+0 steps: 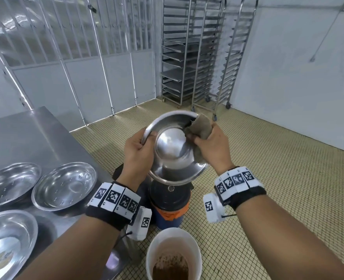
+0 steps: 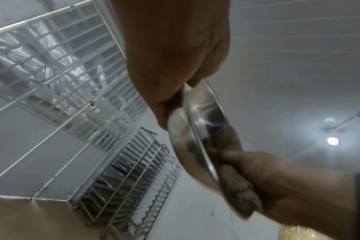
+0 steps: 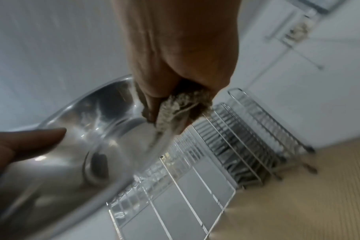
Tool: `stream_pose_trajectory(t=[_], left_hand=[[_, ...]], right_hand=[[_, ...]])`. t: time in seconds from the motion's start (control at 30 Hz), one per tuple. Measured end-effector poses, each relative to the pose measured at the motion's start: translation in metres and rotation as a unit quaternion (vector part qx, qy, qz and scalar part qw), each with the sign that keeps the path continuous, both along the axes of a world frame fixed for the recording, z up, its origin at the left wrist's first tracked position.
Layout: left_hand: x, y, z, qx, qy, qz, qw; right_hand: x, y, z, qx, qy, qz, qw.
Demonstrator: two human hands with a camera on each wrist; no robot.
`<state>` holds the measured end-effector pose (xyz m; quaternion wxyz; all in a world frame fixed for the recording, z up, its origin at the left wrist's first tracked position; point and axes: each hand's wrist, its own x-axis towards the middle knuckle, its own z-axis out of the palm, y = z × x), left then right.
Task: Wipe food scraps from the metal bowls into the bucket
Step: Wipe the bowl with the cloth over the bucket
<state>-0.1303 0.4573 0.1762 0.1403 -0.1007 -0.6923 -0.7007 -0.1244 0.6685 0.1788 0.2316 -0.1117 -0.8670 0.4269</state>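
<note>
The bowl point(image 1: 175, 150) looks like thin polished steel, so I judge it light and stiff but slick, best held by its rolled rim rather than its smooth wall; the cloth point(image 1: 200, 128) is soft and rough and should drag scraps along where bare fingers would slide. The left hand point(image 1: 138, 150) grips the rim on its left side, thumb inside and fingers curled round the back, tilting the bowl up on edge with its hollow facing the person. The right hand point(image 1: 213, 146) is closed round the bunched cloth and presses it against the inner wall at the upper right rim. Both forearms reach forward at chest height, wrists bent inward toward each other. The bowl hangs in the air beyond the bucket point(image 1: 174, 239), which stands on the tiled floor close below the forearms with brown waste inside; three more bowls point(image 1: 64, 185) sit on the steel table point(image 1: 35, 138) to the left
</note>
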Motion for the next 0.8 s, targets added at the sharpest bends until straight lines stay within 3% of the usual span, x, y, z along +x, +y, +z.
stream_pose_trajectory(t=[0.1, 0.2, 0.27, 0.33, 0.4, 0.47, 0.5, 0.63, 0.8], left_hand=[[-0.003, 0.001, -0.001, 0.067, -0.008, 0.038, 0.997], [-0.005, -0.001, -0.004, 0.045, 0.003, 0.047, 0.998], [-0.010, -0.009, -0.003, -0.017, -0.001, 0.038, 0.999], [-0.017, -0.019, -0.001, -0.095, 0.002, 0.000, 0.995], [-0.020, -0.023, 0.005, -0.207, 0.027, -0.057, 0.976], [-0.016, -0.021, 0.010, -0.272, 0.041, -0.104, 0.956], [-0.014, -0.019, 0.011, -0.264, 0.034, -0.107, 0.958], [-0.004, -0.013, 0.010, -0.101, -0.012, -0.078, 0.992], [-0.003, -0.008, 0.004, 0.003, -0.022, -0.013, 1.000]], right_hand=[[0.005, -0.013, -0.032, -0.137, -0.022, 0.007, 0.990], [0.005, -0.018, -0.041, -0.149, -0.018, 0.002, 0.989], [0.006, -0.012, -0.028, -0.091, -0.020, 0.020, 0.995], [0.009, -0.003, -0.007, 0.044, -0.033, 0.056, 0.997], [0.010, 0.000, 0.008, 0.175, -0.040, 0.102, 0.978], [0.008, -0.001, 0.015, 0.237, -0.039, 0.128, 0.962], [0.008, -0.002, 0.016, 0.239, -0.030, 0.127, 0.962], [0.012, -0.006, 0.009, 0.079, 0.052, 0.048, 0.994], [0.015, -0.013, -0.030, -0.092, 0.023, -0.008, 0.995]])
